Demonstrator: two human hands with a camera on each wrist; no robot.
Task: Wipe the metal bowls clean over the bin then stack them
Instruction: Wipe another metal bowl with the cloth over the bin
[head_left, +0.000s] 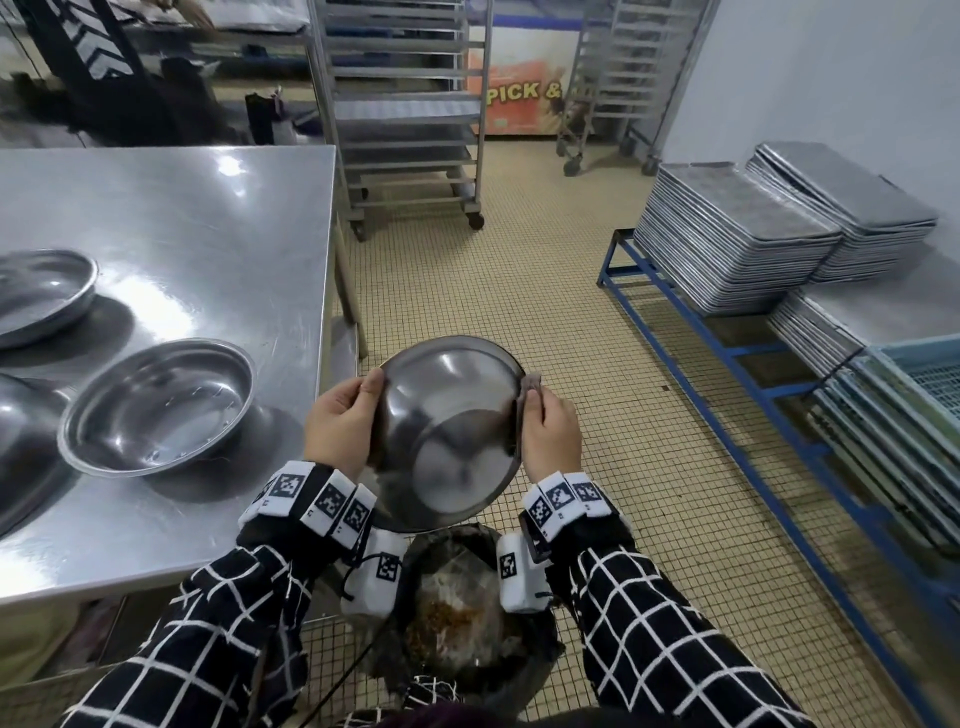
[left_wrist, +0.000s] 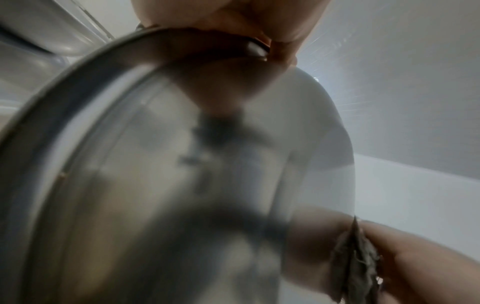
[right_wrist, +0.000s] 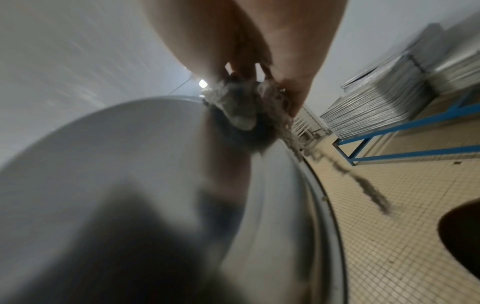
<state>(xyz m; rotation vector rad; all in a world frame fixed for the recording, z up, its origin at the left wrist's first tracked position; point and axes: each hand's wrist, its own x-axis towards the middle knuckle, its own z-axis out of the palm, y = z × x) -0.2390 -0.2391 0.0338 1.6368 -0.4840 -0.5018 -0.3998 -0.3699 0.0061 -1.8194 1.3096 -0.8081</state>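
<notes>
- The left hand (head_left: 340, 421) grips the left rim of a metal bowl (head_left: 451, 431), thumb over the inner edge and fingers (left_wrist: 283, 22) curled round behind the rim.
- The bowl is held up and tilted, its hollow facing the person, directly above the bin (head_left: 462, 613); it touches neither the bin nor the surface (head_left: 197, 208).
- The right hand (head_left: 550, 434) pinches a grey, frayed cloth (right_wrist: 241, 105) against the bowl's right rim, fingers closed on the cloth with the rim caught in its fold.
- A loose thread of the cloth trails down beside the rim in the right wrist view.
- The bin, lined with a dark bag, holds brownish food scraps.
- On the steel surface to the left stand three more bowls: one (head_left: 156, 408) nearest the held bowl, upright and open, and two others (head_left: 41, 293) cut off by the picture's left edge.
- Stacks of metal trays (head_left: 737, 239) rest on a blue rack (head_left: 727, 353) to the right, well apart from the hands.
</notes>
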